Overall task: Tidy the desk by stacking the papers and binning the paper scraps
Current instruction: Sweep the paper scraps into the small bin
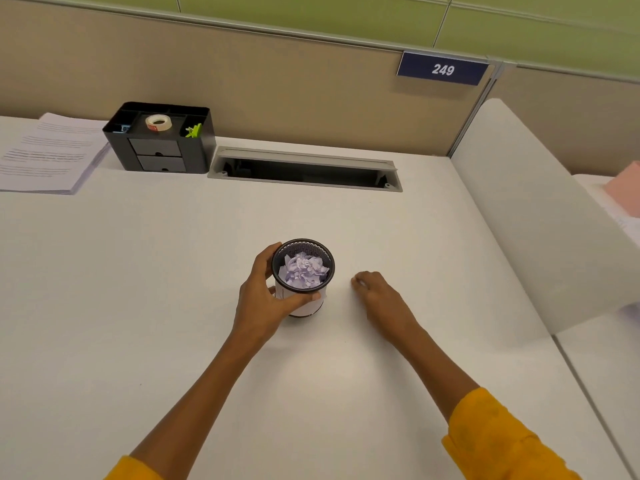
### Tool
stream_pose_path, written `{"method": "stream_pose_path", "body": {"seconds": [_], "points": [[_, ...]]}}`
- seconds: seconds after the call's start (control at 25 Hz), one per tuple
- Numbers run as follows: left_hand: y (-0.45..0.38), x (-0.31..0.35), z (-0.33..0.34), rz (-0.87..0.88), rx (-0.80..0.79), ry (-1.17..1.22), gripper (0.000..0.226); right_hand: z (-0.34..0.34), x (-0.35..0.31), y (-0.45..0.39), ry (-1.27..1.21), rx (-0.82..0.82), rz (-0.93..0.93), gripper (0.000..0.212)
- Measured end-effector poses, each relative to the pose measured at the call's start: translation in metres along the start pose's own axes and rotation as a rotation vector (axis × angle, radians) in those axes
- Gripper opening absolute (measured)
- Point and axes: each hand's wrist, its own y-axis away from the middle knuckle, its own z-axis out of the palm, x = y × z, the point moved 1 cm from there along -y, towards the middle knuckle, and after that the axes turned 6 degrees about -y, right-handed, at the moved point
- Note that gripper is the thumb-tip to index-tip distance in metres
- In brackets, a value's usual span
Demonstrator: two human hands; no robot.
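A small black mesh bin (304, 251) stands on the white desk (173, 289), mid-table, filled with crumpled white paper scraps (304, 270). My left hand (265, 299) wraps around the bin's left side and front. To the bin's right, my right hand (375, 292) rests on the desk with its fingertips pinched together; whether a scrap sits between them is too small to tell. A stack of printed papers (48, 154) lies at the far left of the desk.
A black desk organiser (159, 157) with a tape roll (158, 123) and a green clip stands beside the paper stack. Behind the bin is an open cable slot (304, 171). A white divider (540, 220) bounds the desk's right side; beige partition behind.
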Motion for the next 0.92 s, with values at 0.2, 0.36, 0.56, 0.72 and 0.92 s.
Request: {"method": "stream_pose_path", "body": {"seconds": [0.2, 0.36, 0.56, 0.72, 0.92], "points": [[0.006, 0.003, 0.012, 0.012, -0.042, -0.009, 0.094, 0.0, -0.012, 0.011, 0.245, 0.066, 0.119, 0.065], [0.01, 0.005, 0.014, 0.032, -0.06, -0.012, 0.091, -0.017, -0.01, -0.011, 0.163, 0.05, 0.21, 0.022], [0.016, 0.01, 0.011, 0.042, -0.054, -0.003, 0.091, -0.023, -0.006, -0.023, -0.061, -0.022, 0.315, 0.019], [0.02, 0.011, 0.007, 0.045, -0.064, 0.0, 0.087, -0.041, 0.0, -0.014, -0.312, 0.032, 0.423, 0.024], [0.02, 0.01, 0.007, 0.052, -0.063, -0.016, 0.085, -0.099, -0.047, 0.007, -1.019, 0.146, 0.164, 0.021]]}}
